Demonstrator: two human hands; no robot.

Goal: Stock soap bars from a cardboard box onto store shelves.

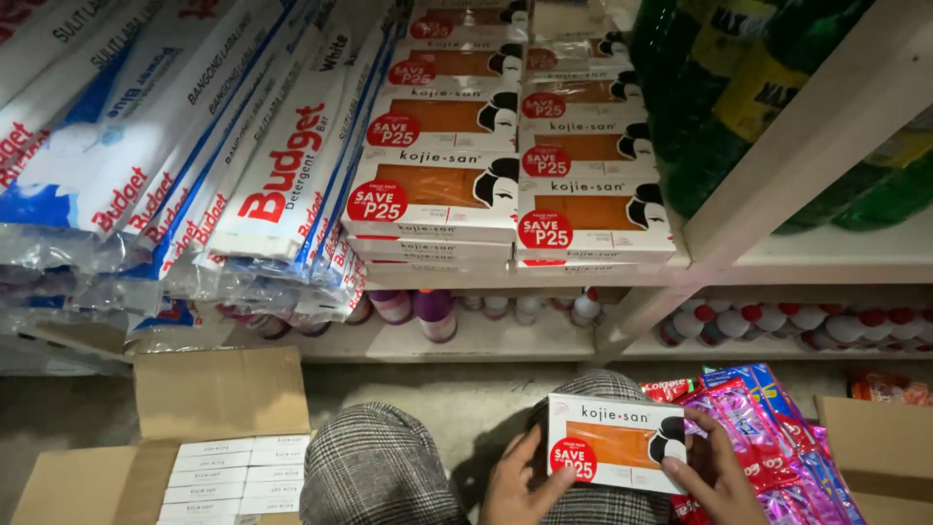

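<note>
Both my hands hold one white soap box (612, 443) with an orange window and a red round sticker, low in the head view above my checked-trouser knees (389, 472). My left hand (520, 481) grips its lower left corner. My right hand (714, 467) grips its right end. Stacks of the same white and orange boxes (505, 165) fill the shelf straight above. An open cardboard carton (228, 476) at the lower left holds several rows of white boxes seen edge-on.
Plastic-wrapped white and blue detergent bars (185, 146) lean in a pile at left. Green bottles (739, 87) stand at upper right behind a white shelf post (797, 146). Small capped bottles (777, 321) line the low shelf. Pink and red sachet packs (768, 437) lie at my right.
</note>
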